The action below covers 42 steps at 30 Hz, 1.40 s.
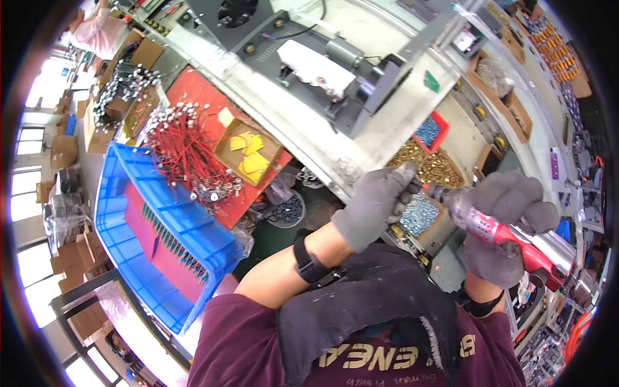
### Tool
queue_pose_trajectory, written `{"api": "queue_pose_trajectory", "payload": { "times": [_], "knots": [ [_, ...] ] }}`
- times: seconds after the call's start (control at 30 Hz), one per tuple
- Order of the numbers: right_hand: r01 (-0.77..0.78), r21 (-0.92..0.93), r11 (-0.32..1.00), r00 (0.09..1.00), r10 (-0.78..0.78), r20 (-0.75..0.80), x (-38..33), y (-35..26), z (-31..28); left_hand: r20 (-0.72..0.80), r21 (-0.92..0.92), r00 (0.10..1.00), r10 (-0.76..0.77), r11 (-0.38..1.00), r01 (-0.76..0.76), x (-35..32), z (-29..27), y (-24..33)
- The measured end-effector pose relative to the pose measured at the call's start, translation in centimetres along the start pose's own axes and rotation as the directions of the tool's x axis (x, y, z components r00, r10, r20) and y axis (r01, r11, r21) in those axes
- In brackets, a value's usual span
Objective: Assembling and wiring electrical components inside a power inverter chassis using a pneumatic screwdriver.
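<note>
My right hand point(500, 222), in a grey glove, is wrapped round a red and silver power screwdriver point(538, 253) whose nose points left. My left hand point(371, 209), also gloved in grey, has its fingers pinched together just off the driver's tip. What small piece those fingers hold, if any, I cannot make out. Beside and behind the fingertips lies a heap of brass-coloured small fasteners point(438, 169). Below the driver's nose is a box of silvery small fasteners point(419, 216).
A red tray of bluish fasteners point(427, 131) stands behind the heap. Farther back, a grey machine point(309, 64) occupies the bench. At left are a blue bin point(116, 213), red wire bundles point(180, 145) and a cardboard tray point(222, 149) with yellow pieces.
</note>
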State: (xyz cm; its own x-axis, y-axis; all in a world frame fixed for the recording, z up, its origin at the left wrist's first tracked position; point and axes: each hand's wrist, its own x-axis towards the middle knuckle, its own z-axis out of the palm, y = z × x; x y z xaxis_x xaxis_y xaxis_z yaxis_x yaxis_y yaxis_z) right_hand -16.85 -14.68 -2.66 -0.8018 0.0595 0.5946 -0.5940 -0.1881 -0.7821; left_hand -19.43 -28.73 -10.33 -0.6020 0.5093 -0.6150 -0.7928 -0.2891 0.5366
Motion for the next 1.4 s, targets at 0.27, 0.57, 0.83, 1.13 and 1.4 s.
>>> {"api": "queue_pose_trajectory", "payload": {
  "times": [0.27, 0.57, 0.83, 1.13, 1.4],
  "knots": [
    [-0.027, -0.07, 0.997, 0.999, 0.024, -0.045, 0.4, 1.1, -0.3, 0.195, 0.51, 0.972, 0.129, 0.833, -0.213, 0.9, -4.0, -0.1],
    [-0.138, -0.267, 0.954, 0.925, 0.028, -0.378, -0.3, -2.3, -2.9, -0.341, 0.796, 0.586, 0.735, -0.106, 0.596, 4.1, -29.6, 6.3],
    [-0.116, -0.365, 0.924, 0.898, -0.059, -0.436, -2.5, -5.2, -5.4, -0.479, 0.703, 0.723, 0.498, -0.275, 0.655, 6.2, -26.9, 8.1],
    [-0.191, -0.419, 0.888, 0.748, -0.145, -0.647, -7.7, -11.6, -9.5, -0.364, 0.929, 0.494, 0.79, 0.343, 0.136, 1.3, -26.0, 8.9],
    [0.172, -0.426, 0.888, 0.79, -0.382, -0.479, -16.0, -22.3, -18.9, 0.098, 0.78, 0.888, 0.448, 0.519, -0.348, -1.0, 8.4, -2.9]
  ]
}}
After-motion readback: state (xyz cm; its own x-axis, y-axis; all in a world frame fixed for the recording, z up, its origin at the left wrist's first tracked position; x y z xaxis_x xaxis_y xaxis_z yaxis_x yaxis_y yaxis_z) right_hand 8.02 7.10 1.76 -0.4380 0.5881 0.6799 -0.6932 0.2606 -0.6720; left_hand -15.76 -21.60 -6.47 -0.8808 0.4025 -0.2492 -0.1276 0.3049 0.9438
